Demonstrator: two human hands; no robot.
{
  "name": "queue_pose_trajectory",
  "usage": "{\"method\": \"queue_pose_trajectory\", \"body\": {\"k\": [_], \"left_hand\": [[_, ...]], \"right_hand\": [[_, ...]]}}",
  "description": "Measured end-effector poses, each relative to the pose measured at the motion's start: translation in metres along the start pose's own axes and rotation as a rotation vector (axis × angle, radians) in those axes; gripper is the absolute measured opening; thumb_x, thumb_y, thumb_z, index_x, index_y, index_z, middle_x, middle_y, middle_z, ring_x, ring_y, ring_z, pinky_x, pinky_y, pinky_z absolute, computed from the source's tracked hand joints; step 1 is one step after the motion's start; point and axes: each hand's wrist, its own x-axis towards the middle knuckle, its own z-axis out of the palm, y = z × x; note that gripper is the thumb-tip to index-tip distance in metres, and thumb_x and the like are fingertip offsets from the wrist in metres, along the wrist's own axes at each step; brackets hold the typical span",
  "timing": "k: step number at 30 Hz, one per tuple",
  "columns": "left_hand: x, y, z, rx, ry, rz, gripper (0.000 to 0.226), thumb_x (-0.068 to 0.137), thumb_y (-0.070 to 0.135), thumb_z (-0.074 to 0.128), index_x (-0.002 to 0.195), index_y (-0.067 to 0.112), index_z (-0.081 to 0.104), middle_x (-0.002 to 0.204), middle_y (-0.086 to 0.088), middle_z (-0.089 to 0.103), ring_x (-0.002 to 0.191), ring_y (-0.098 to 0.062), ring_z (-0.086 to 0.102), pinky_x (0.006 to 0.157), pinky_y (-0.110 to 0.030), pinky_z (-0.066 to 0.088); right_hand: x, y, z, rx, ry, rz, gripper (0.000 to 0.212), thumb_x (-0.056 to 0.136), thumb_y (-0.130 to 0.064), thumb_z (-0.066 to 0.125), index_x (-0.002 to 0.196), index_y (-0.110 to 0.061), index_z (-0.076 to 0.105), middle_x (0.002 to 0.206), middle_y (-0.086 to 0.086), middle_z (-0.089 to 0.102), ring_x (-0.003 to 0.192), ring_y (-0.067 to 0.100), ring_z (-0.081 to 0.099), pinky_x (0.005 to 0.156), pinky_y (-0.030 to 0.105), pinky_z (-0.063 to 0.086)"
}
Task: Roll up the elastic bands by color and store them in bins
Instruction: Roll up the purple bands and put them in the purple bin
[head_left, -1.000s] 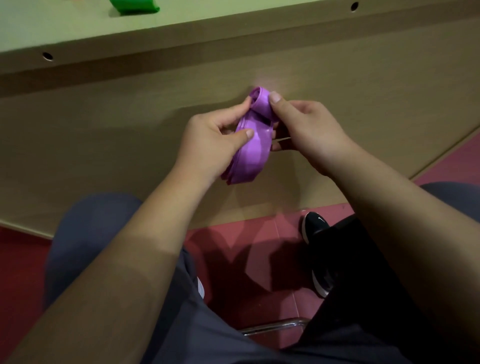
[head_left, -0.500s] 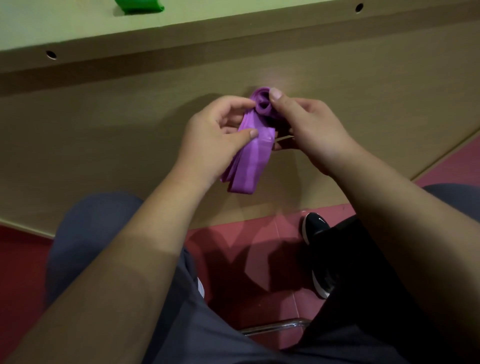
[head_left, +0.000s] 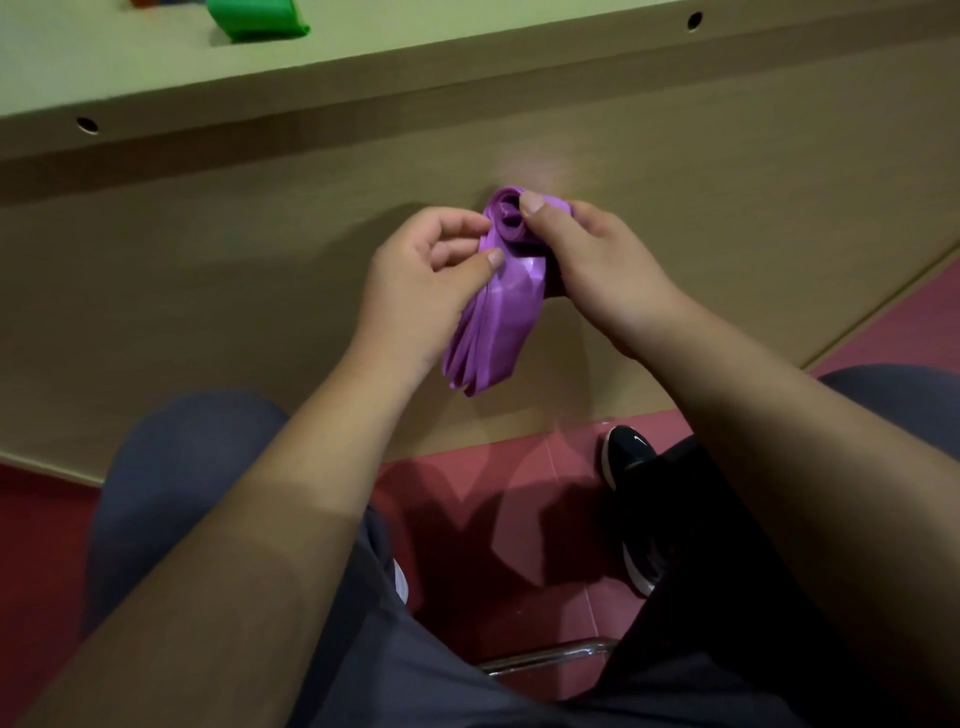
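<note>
A purple elastic band (head_left: 496, 322) hangs folded in several layers in front of the wooden desk panel, its top end wound into a small coil. My left hand (head_left: 421, 275) pinches the band just below the coil with thumb and fingertips. My right hand (head_left: 597, 260) grips the coil from the right, its thumb pressed on top of it. A rolled green band (head_left: 254, 18) lies on the desk top at the upper left, partly cut off by the frame edge.
The pale green desk top (head_left: 363, 47) runs along the top, with its tan front panel (head_left: 208, 270) close behind my hands. Below are my grey-trousered knees, a black shoe (head_left: 626, 452) on the red floor, and a chrome chair bar (head_left: 545, 657).
The coil at the top of the purple band has grown tighter and rounder. My left thumb slid down the band and the loose tail now hangs longer.
</note>
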Motion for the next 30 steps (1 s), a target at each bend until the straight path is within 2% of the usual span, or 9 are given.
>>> {"method": "queue_pose_trajectory", "body": {"k": [2, 4, 8, 12, 17, 20, 22, 27, 30], "left_hand": [[0.000, -0.001, 0.001, 0.003, 0.015, -0.015, 0.023, 0.093, 0.000, 0.075, 0.108, 0.014, 0.066, 0.098, -0.008, 0.078, 0.076, -0.004, 0.070, 0.069, -0.019, 0.051], [0.001, -0.004, 0.002, 0.034, 0.038, 0.008, 0.025, 0.091, 0.003, 0.077, 0.106, 0.016, 0.063, 0.097, -0.007, 0.078, 0.078, -0.008, 0.069, 0.072, -0.026, 0.052], [0.001, -0.010, 0.003, 0.236, 0.135, 0.127, 0.022, 0.085, 0.014, 0.082, 0.092, 0.021, 0.062, 0.090, -0.001, 0.070, 0.077, -0.009, 0.065, 0.075, -0.034, 0.055], [0.002, -0.014, 0.004, 0.396, 0.196, 0.212, 0.014, 0.083, 0.018, 0.085, 0.091, 0.016, 0.074, 0.092, 0.000, 0.066, 0.075, -0.002, 0.062, 0.075, -0.018, 0.049], [0.002, -0.014, 0.007, 0.299, 0.157, 0.111, 0.012, 0.084, 0.023, 0.086, 0.094, 0.019, 0.080, 0.085, 0.003, 0.075, 0.072, -0.003, 0.063, 0.078, -0.025, 0.053], [0.001, -0.011, 0.009, 0.266, 0.151, 0.086, 0.010, 0.085, 0.018, 0.086, 0.093, 0.018, 0.080, 0.078, 0.010, 0.075, 0.071, 0.002, 0.063, 0.071, -0.018, 0.049], [0.001, -0.011, 0.009, 0.272, 0.159, 0.067, 0.008, 0.084, 0.020, 0.086, 0.086, 0.020, 0.078, 0.070, 0.012, 0.071, 0.065, 0.002, 0.060, 0.067, -0.024, 0.048], [0.006, -0.011, 0.003, 0.296, 0.122, 0.015, 0.004, 0.080, 0.026, 0.076, 0.080, 0.022, 0.079, 0.072, 0.004, 0.075, 0.076, -0.025, 0.073, 0.079, -0.048, 0.061], [0.007, -0.011, 0.001, 0.336, 0.089, 0.048, 0.005, 0.081, 0.023, 0.074, 0.081, 0.020, 0.078, 0.069, 0.008, 0.072, 0.068, -0.012, 0.067, 0.071, -0.035, 0.057]], "right_hand": [[0.000, -0.001, 0.001, 0.016, 0.003, -0.006, 0.033, 0.106, -0.041, 0.055, 0.101, -0.023, 0.083, 0.107, 0.008, 0.082, 0.109, 0.032, 0.076, 0.105, 0.062, 0.054], [0.000, -0.001, 0.002, 0.027, 0.021, -0.005, 0.037, 0.102, -0.045, 0.058, 0.106, -0.016, 0.080, 0.109, 0.010, 0.082, 0.112, 0.034, 0.075, 0.107, 0.062, 0.052], [0.003, 0.000, 0.002, 0.011, 0.070, -0.021, 0.036, 0.100, -0.045, 0.060, 0.103, -0.014, 0.078, 0.108, 0.011, 0.081, 0.098, 0.020, 0.075, 0.104, 0.058, 0.055], [0.001, -0.001, 0.002, -0.038, 0.102, -0.040, 0.032, 0.105, -0.043, 0.059, 0.107, -0.016, 0.075, 0.107, 0.005, 0.081, 0.094, 0.013, 0.073, 0.099, 0.049, 0.057], [0.001, 0.000, 0.004, -0.059, 0.084, -0.051, 0.040, 0.104, -0.043, 0.058, 0.105, -0.005, 0.069, 0.096, 0.012, 0.077, 0.085, 0.016, 0.065, 0.091, 0.053, 0.056], [0.001, 0.001, 0.003, -0.043, 0.089, -0.042, 0.040, 0.103, -0.044, 0.058, 0.109, -0.007, 0.071, 0.102, 0.016, 0.078, 0.086, 0.016, 0.067, 0.088, 0.046, 0.057], [0.001, 0.002, 0.003, -0.085, 0.092, -0.052, 0.040, 0.104, -0.043, 0.059, 0.109, -0.005, 0.070, 0.100, 0.014, 0.077, 0.085, 0.013, 0.065, 0.084, 0.039, 0.054], [0.002, 0.004, 0.004, -0.247, 0.110, -0.074, 0.046, 0.096, -0.058, 0.060, 0.113, -0.016, 0.069, 0.106, 0.003, 0.076, 0.094, 0.015, 0.070, 0.088, 0.041, 0.055], [0.002, 0.004, 0.003, -0.290, 0.106, -0.092, 0.050, 0.095, -0.060, 0.059, 0.113, -0.013, 0.066, 0.105, 0.004, 0.074, 0.098, 0.019, 0.071, 0.091, 0.044, 0.056]]}}
